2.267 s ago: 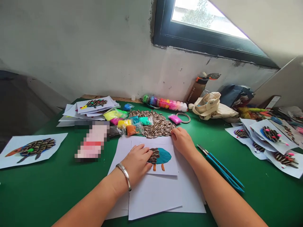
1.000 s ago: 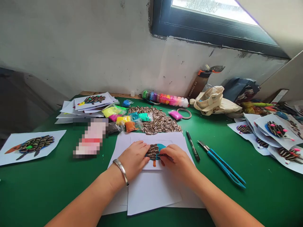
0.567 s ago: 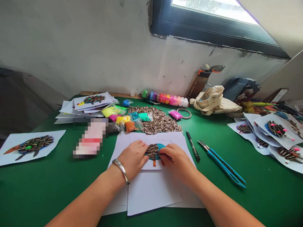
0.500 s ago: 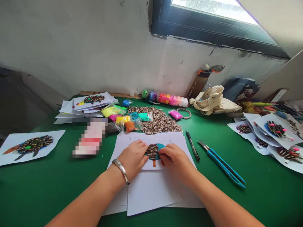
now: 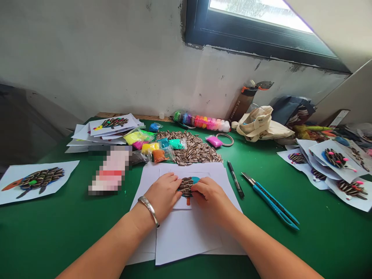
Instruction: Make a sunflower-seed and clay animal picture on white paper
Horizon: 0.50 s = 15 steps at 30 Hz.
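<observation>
Green counter (image 5: 43, 232) carries packets (image 5: 151, 147) of clay (image 5: 175, 143); seeds (image 5: 197, 149) lie along the paper's (image 5: 186, 236) far edge. Left hand (image 5: 162, 195) spreads flat; right hand (image 5: 213, 199) bunches its fingertips, any pinch hidden.

Backed on the far side by a pale grey wall (image 5: 87, 58), scuffed and flecked with dark marks. Lit by daylight through a dark-framed window (image 5: 258, 35) at the far right, roughly plastered along its lower edge. Crossed on the right by a slanting cream surface (image 5: 340, 27). Furnished with a green-topped table (image 5: 69, 232), edged on the far side with bare wood (image 5: 148, 116).
</observation>
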Tool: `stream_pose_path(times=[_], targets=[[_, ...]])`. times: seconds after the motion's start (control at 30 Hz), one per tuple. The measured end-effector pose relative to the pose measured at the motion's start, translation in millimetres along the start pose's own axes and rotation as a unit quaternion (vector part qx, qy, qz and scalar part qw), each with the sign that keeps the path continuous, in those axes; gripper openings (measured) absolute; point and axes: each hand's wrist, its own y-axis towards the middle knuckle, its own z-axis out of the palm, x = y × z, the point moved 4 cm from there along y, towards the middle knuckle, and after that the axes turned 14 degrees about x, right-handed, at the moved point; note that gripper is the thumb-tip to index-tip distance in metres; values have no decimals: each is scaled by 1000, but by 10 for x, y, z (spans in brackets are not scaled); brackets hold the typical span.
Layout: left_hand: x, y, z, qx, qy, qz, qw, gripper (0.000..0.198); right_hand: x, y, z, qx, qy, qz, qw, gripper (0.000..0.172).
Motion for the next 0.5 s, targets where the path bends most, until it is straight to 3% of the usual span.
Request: stream_pose_path(times=[0.2, 0.5], targets=[[-10, -1, 0, -2, 5, -1, 1000, 18, -65, -51, -110, -14, -17, 72, 997, 20], [-2, 7, 7, 1, 2, -3, 1000, 19, -75, -1, -58, 5, -55, 61, 997, 23]])
